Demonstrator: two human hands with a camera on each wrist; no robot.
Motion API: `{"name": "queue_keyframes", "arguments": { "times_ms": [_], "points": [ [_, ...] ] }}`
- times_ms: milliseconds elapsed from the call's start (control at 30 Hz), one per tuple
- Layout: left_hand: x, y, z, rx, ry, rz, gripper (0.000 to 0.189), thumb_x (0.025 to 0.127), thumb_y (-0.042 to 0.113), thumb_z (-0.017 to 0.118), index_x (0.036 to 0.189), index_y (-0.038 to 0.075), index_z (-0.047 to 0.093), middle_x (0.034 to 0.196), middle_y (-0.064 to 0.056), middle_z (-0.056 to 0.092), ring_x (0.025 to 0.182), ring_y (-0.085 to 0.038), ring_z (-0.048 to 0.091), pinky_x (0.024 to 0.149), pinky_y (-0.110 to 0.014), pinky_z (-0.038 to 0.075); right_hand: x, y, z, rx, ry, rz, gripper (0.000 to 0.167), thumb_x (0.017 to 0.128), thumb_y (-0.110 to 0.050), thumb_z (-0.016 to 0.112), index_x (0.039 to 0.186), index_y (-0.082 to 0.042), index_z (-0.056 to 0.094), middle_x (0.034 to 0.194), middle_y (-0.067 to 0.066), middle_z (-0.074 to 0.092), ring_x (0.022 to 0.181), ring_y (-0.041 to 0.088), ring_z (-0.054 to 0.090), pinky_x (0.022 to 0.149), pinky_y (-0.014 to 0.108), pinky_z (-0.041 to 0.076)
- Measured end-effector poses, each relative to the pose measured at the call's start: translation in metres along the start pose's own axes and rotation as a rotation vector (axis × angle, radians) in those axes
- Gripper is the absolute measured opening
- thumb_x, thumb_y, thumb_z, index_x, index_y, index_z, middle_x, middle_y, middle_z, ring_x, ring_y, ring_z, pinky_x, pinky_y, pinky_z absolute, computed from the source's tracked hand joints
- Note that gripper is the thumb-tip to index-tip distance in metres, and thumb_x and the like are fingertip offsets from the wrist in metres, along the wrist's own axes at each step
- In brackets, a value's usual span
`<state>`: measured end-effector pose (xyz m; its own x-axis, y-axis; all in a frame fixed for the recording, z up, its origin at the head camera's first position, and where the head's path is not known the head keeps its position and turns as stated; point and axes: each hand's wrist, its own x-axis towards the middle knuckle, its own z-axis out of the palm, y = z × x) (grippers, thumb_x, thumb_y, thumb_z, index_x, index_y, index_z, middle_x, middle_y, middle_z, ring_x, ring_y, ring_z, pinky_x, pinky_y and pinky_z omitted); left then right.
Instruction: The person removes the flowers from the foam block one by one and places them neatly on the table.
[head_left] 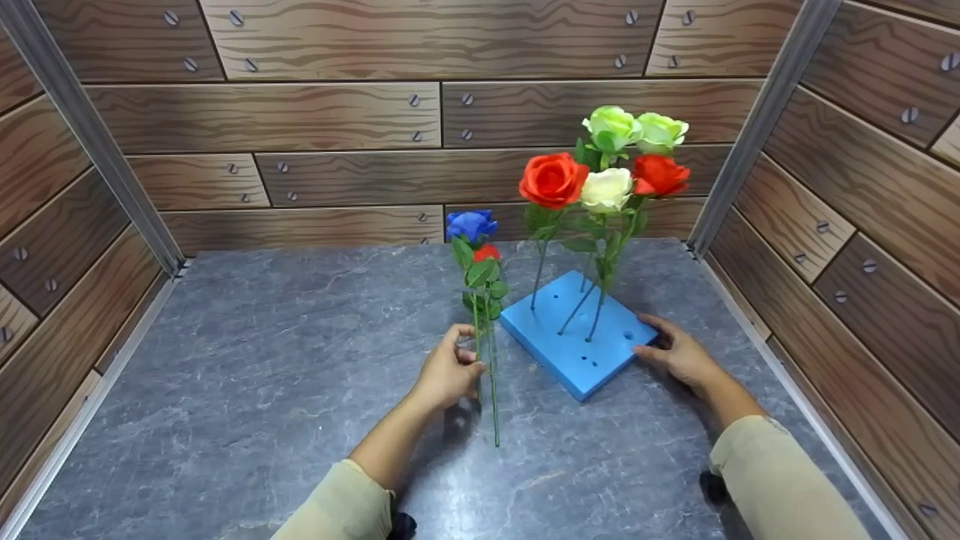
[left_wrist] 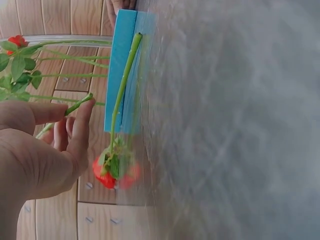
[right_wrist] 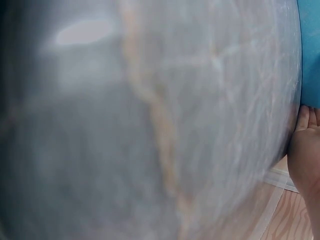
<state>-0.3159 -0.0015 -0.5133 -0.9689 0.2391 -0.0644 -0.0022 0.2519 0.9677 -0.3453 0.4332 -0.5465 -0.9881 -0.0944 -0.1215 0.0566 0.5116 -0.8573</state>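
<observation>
My left hand [head_left: 448, 371] pinches the green stem of a blue rose [head_left: 471, 224] between thumb and fingers. In the left wrist view the cut end of that stem [left_wrist: 80, 104] sticks out past the fingertips. A red rose [head_left: 486, 252] lies on the table beside it, its stem pointing toward me; the blue bloom partly hides it. My right hand [head_left: 682, 356] holds the right corner of a blue block with holes [head_left: 551, 352]. In the right wrist view only the block's edge [right_wrist: 311, 55] and part of the hand show.
Standing in the block are two red roses [head_left: 553, 180], a cream rose [head_left: 606, 190] and two pale green roses [head_left: 613, 127], some stems leaning. The grey marbled table [head_left: 300, 352] is enclosed by wood-patterned walls [head_left: 337, 116] at the back and sides.
</observation>
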Motion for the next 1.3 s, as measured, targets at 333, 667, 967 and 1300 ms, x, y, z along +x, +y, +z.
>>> {"name": "queue_keyframes", "arguments": {
  "times_ms": [333, 667, 967, 1300],
  "points": [
    [0.000, -0.001, -0.006, 0.007, -0.006, -0.080, 0.053, 0.098, -0.005, 0.072, 0.144, 0.012, 0.054, 0.097, -0.003, 0.054, 0.076, -0.016, 0.060, 0.062, -0.039, 0.068, 0.000, 0.000, 0.000, 0.010, 0.004, -0.001, 0.085, 0.105, -0.021, 0.074, 0.171, -0.002, 0.024, 0.177, 0.035, 0.014, 0.165, 0.054, 0.019, 0.135, 0.062, 0.026],
    [-0.003, -0.003, -0.009, -0.034, -0.040, -0.161, 0.053, 0.097, -0.010, 0.069, 0.143, 0.010, 0.052, 0.096, -0.003, 0.053, 0.077, -0.018, 0.061, 0.056, -0.031, 0.065, 0.001, 0.002, 0.000, 0.006, 0.006, 0.005, 0.085, 0.106, -0.021, 0.073, 0.172, -0.003, 0.023, 0.178, 0.034, 0.013, 0.165, 0.054, 0.019, 0.135, 0.063, 0.025],
    [-0.005, -0.004, -0.010, -0.040, -0.095, -0.176, 0.052, 0.098, -0.010, 0.068, 0.144, 0.005, 0.048, 0.105, -0.009, 0.056, 0.078, -0.022, 0.064, 0.057, -0.031, 0.066, -0.001, 0.000, -0.001, -0.021, 0.009, -0.007, 0.087, 0.105, -0.026, 0.075, 0.172, -0.004, 0.025, 0.177, 0.034, 0.017, 0.163, 0.053, 0.025, 0.133, 0.061, 0.028],
    [-0.004, -0.009, -0.013, 0.004, -0.112, -0.202, 0.051, 0.099, -0.009, 0.067, 0.145, 0.000, 0.049, 0.115, -0.020, 0.066, 0.070, -0.022, 0.066, 0.059, -0.033, 0.067, -0.003, -0.001, -0.002, -0.011, 0.016, 0.001, 0.086, 0.104, -0.030, 0.077, 0.171, -0.004, 0.028, 0.178, 0.033, 0.014, 0.165, 0.053, 0.017, 0.136, 0.063, 0.021]
  ]
}}
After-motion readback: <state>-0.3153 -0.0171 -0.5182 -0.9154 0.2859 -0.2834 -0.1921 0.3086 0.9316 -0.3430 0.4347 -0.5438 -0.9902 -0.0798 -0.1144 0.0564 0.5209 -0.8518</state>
